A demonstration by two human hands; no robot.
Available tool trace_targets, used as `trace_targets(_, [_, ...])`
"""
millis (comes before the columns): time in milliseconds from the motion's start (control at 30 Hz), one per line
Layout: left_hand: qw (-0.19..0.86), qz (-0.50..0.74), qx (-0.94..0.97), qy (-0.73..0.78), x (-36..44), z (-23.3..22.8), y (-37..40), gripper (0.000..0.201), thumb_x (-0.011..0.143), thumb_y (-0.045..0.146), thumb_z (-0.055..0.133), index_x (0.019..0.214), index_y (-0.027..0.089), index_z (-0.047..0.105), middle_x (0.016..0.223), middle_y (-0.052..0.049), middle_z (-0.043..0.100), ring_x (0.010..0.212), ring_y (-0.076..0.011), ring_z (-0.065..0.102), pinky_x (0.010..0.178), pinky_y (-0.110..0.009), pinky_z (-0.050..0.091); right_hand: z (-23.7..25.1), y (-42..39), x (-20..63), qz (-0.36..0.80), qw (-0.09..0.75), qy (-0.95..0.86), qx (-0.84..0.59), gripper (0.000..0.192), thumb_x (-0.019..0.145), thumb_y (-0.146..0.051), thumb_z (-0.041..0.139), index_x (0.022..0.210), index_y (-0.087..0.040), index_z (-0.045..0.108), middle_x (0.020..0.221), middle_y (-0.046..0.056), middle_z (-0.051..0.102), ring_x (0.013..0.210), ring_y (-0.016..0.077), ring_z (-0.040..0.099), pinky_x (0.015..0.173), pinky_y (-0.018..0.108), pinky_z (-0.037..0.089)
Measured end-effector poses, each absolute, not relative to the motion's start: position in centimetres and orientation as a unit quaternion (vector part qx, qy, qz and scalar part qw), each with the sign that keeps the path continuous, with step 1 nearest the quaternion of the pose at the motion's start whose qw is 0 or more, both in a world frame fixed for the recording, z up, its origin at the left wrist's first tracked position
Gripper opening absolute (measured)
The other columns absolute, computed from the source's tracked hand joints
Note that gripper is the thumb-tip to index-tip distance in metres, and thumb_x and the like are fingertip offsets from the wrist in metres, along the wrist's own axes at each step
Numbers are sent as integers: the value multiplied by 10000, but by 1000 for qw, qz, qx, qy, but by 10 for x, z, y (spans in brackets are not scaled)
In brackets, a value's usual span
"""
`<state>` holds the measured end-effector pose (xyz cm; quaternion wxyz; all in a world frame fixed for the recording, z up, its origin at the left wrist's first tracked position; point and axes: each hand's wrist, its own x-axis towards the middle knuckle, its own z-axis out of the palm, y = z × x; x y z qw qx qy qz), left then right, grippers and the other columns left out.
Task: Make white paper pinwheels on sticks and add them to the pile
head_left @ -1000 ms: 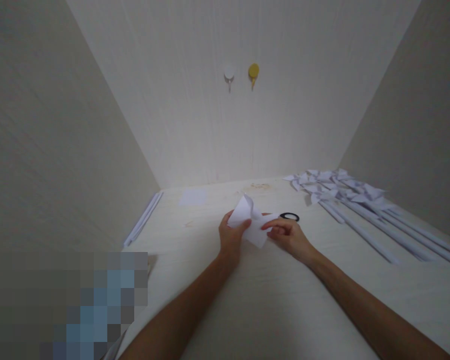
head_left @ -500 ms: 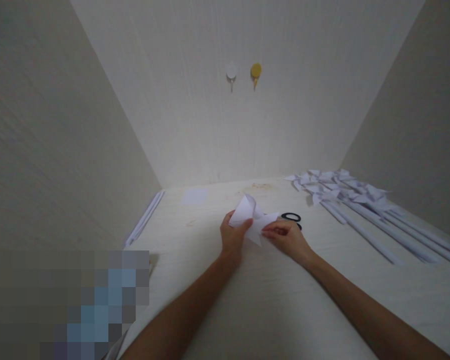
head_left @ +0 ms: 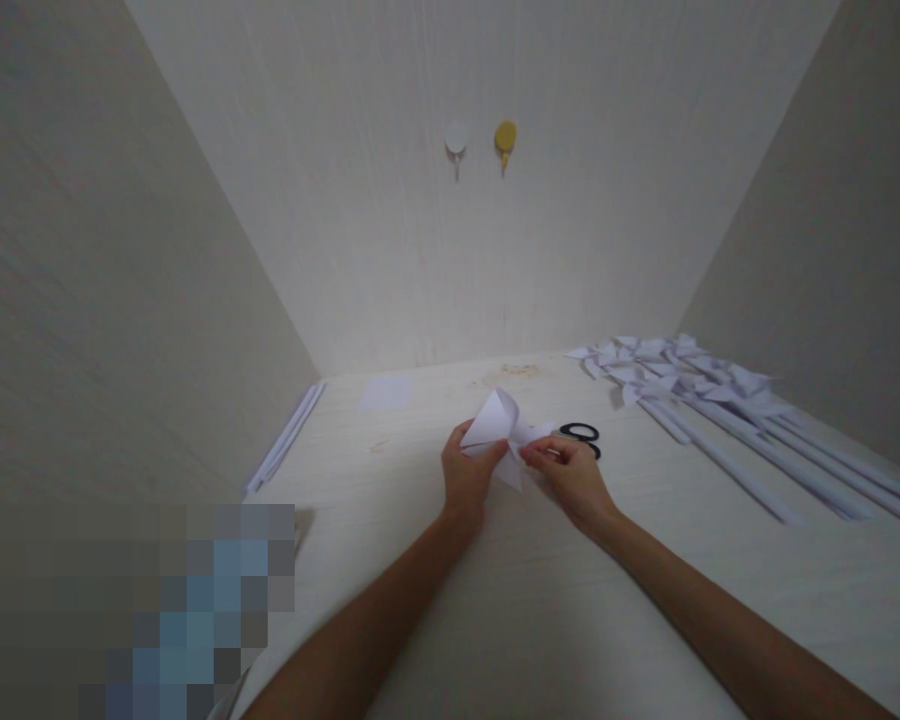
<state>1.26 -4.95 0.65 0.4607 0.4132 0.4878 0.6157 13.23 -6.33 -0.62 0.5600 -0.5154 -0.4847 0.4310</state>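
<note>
A white sheet of paper (head_left: 501, 423), partly folded with one flap curled up, is held just above the pale table (head_left: 540, 600) between both hands. My left hand (head_left: 466, 472) pinches its left side with thumb on top. My right hand (head_left: 570, 476) pinches the right corner, fingers bent over it. Black scissors (head_left: 581, 434) lie on the table right behind my right hand, partly hidden by the paper.
Several finished white paper pinwheels on long rolled sticks (head_left: 712, 410) lie at the right. A small white paper square (head_left: 384, 393) rests at the back left, thin white paper rolls (head_left: 285, 437) along the left wall. Two round hooks, white (head_left: 456, 140) and yellow (head_left: 505, 136), hang on the back wall.
My right hand has pulled the paper's right corner inward toward the middle, so the sheet looks narrower and more bunched. The left hand has kept its grip in nearly the same place.
</note>
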Motion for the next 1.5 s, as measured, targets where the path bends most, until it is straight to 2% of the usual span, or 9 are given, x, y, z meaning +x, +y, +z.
trace_targets(433, [464, 604, 438, 478, 14, 6, -50, 486, 482, 201, 691, 939, 113, 552, 760, -57, 623, 631, -137, 567, 580, -246, 449, -8, -63, 134, 410, 578, -488, -510, 277, 552, -415, 641, 574, -147, 579, 509, -9, 541, 453, 101, 452, 422, 224, 323])
trace_targets(767, [458, 604, 445, 476, 15, 5, -51, 459, 472, 198, 701, 904, 121, 568, 733, -46, 630, 623, -136, 571, 567, -229, 447, -7, -64, 131, 439, 586, -443, -518, 270, 537, -395, 656, 538, -155, 532, 421, -46, 454, 363, 60, 345, 347, 197, 228])
trace_targets(1333, [463, 594, 450, 479, 17, 10, -55, 424, 468, 176, 687, 873, 115, 577, 669, -29, 628, 555, -125, 562, 515, -220, 437, -8, -63, 133, 416, 577, -460, -532, 293, 558, -421, 640, 507, -161, 514, 411, -53, 443, 366, 71, 349, 368, 212, 236])
trace_targets(1500, [462, 588, 455, 484, 17, 9, -55, 430, 469, 181, 686, 881, 120, 579, 668, -23, 624, 553, -122, 557, 512, -220, 433, -10, -61, 133, 403, 600, -457, -518, 291, 545, -389, 661, 500, -161, 486, 419, -65, 402, 382, 61, 330, 380, 207, 234])
